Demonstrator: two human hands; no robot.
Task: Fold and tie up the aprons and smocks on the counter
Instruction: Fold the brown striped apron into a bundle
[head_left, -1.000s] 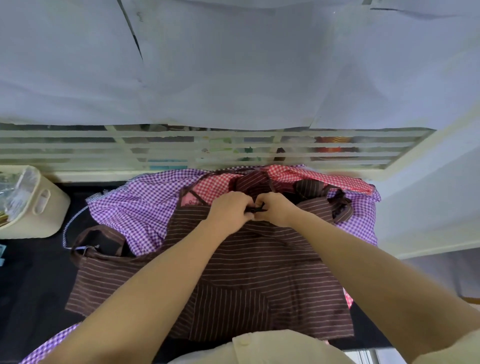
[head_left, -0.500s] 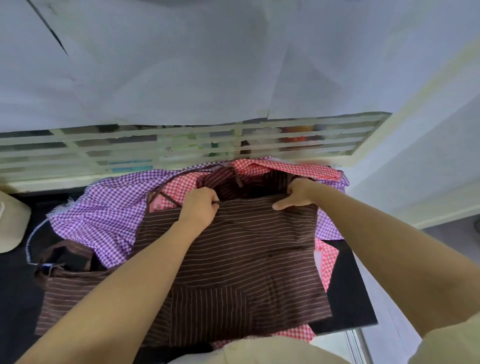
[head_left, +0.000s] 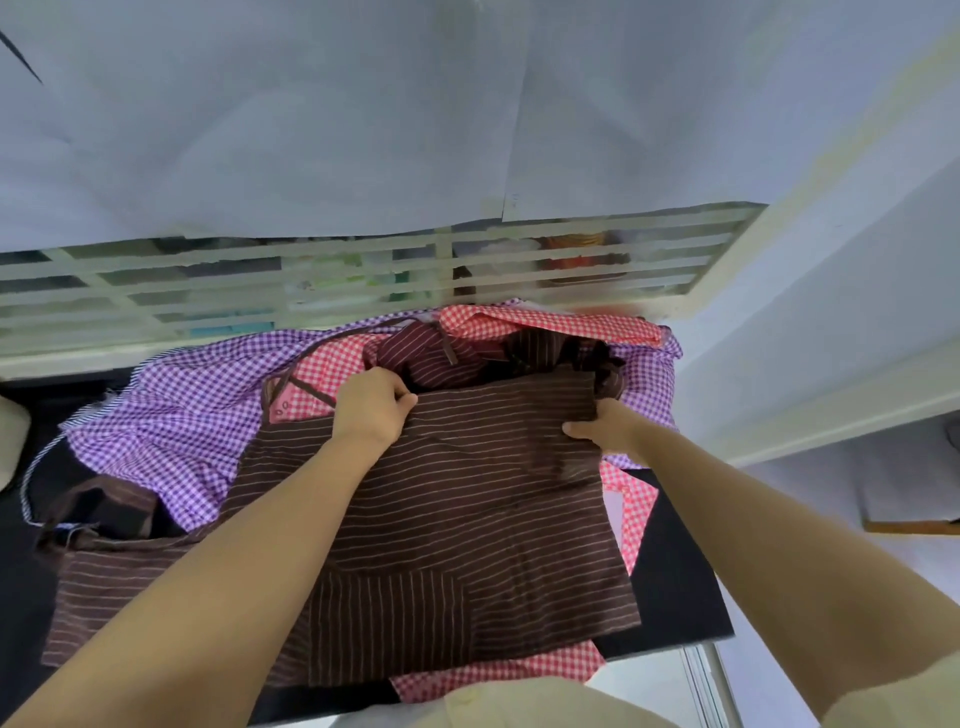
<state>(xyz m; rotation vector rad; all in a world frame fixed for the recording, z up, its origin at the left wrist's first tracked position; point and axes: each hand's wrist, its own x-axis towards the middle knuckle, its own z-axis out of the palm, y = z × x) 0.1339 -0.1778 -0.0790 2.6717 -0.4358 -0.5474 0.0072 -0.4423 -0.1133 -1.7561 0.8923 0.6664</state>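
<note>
Covering the black counter (head_left: 675, 587) from back edge to front edge: brown pinstriped apron (head_left: 467, 519), limp woven cloth, lying atop purple gingham smock (head_left: 182, 421) and red gingham piece (head_left: 545, 325). Left hand (head_left: 371, 408) and right hand (head_left: 605, 431) each close their grip on its far hem. Judgement: keep hem taut and corners level before folding.

The striped apron (head_left: 467, 493) covers the fingers of the right hand (head_left: 610, 434).

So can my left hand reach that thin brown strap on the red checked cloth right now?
Probably yes. The strap lies uncovered on the red checked cloth, right beside the left hand. But that hand's fingers grip the top edge of the striped apron, so it would likely have to let go first.
</note>
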